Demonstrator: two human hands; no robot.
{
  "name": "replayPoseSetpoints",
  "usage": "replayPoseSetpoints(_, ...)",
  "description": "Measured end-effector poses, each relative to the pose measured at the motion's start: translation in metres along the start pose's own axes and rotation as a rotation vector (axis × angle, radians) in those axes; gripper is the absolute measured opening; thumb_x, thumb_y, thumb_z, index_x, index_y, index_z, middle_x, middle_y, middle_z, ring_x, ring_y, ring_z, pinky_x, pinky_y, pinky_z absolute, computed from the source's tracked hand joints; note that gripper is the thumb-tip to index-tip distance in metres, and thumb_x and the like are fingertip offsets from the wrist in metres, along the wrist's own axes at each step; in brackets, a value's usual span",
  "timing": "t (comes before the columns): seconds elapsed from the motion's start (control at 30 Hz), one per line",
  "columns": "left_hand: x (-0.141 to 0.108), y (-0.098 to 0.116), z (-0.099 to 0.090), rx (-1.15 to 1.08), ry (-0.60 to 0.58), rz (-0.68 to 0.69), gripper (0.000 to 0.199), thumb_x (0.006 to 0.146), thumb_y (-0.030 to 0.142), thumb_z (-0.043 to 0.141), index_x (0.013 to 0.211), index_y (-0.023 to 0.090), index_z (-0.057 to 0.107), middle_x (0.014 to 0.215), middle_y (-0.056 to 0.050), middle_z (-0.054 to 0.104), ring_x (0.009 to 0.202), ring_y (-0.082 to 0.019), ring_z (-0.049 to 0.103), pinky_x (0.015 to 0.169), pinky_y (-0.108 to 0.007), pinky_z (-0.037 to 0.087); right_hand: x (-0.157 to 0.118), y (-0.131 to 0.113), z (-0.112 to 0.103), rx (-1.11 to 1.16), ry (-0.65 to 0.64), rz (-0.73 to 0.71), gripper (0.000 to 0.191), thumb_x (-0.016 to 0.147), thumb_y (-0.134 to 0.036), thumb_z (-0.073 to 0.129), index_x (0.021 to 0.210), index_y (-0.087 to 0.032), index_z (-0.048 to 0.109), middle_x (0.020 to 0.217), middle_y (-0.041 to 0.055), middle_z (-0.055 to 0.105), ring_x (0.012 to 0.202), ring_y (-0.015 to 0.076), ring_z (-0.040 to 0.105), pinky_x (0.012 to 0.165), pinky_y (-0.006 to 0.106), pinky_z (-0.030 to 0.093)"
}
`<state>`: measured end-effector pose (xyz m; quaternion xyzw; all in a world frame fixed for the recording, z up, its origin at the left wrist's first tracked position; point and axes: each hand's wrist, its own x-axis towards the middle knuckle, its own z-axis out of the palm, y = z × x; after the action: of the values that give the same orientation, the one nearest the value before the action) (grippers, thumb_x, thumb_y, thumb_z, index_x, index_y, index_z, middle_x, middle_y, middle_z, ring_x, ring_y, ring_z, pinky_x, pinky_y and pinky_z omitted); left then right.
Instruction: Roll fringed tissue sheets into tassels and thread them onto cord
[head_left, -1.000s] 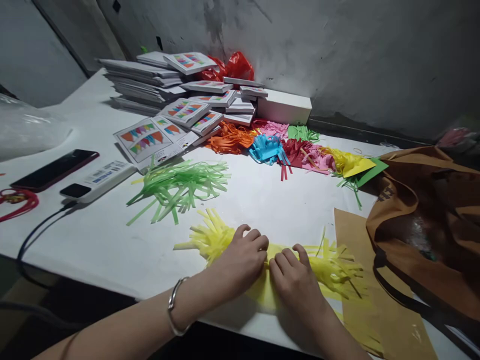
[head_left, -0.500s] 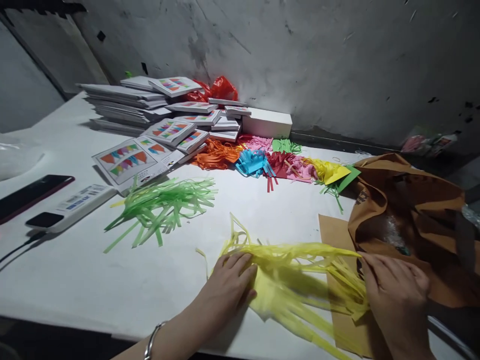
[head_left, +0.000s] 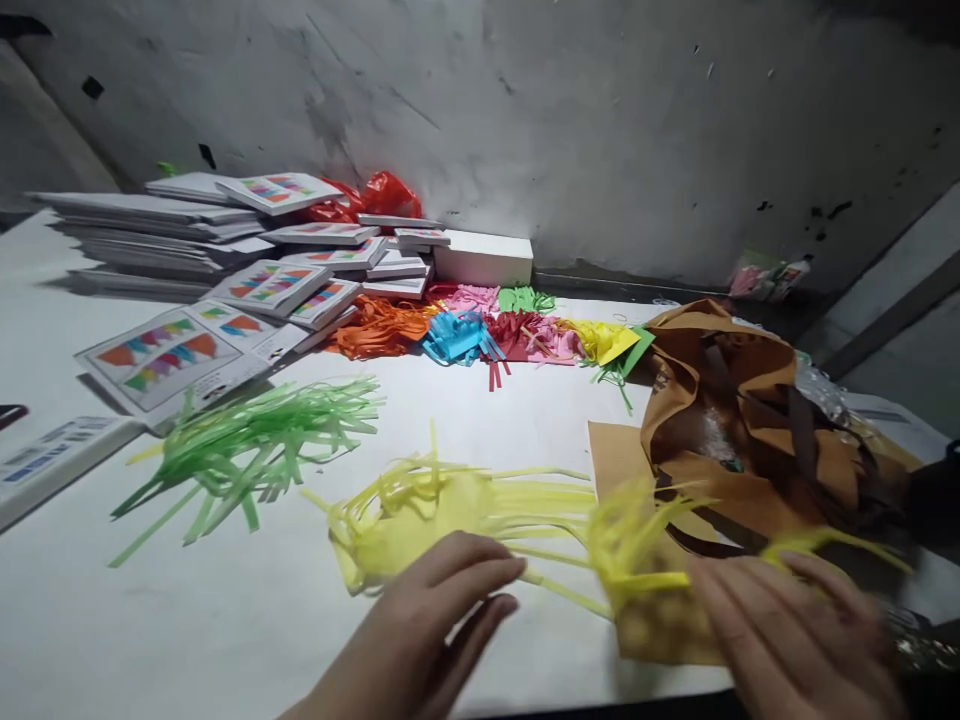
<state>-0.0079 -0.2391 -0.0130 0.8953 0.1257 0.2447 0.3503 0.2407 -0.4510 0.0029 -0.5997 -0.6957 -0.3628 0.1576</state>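
Observation:
A yellow tissue-paper tassel sheet (head_left: 427,525) lies on the white table, its cut fringe running to the right. Just in front of it is my left hand (head_left: 442,625), fingers stretched and thumb apart, with nothing in it. My right hand (head_left: 802,635), smeared by motion, grips a separate bunch of yellow paper strips (head_left: 637,565) at the right. Those strips hang over a brown paper sheet (head_left: 619,455) and stick out on both sides of the hand. Left of the yellow sheet rests a bunch of green paper fringe (head_left: 255,445).
Piled fringe bundles, including orange (head_left: 382,328) and blue (head_left: 456,337), line the back. Stacked packets with bunting pictures (head_left: 161,350) stand at left, near a white device (head_left: 60,455). A white box (head_left: 484,258) sits by the wall. A crumpled brown bag (head_left: 750,400) fills the right.
The view has swung right. My left hand has come off the yellow paper. My right hand has drawn a bunch of yellow strips apart from the sheet, which now lies on the table.

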Motion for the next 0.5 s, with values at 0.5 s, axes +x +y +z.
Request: replayPoseSetpoints(0.5,0.038,0.045,0.082,-1.224,-0.197,-0.596,0.039,0.061,0.042,0.092,0.069,0.013,0.067,0.058,0.003,0.053,0.054,-0.007,0.04,0.053,-0.019,0.031,0.002,-0.06,0.027,0.656,0.256,0.408,0.028,0.091,-0.009,0.059,0.116,-0.02,0.066,0.086,0.0046,0.07,0.081,0.0174,0.069,0.076,0.034,0.058)
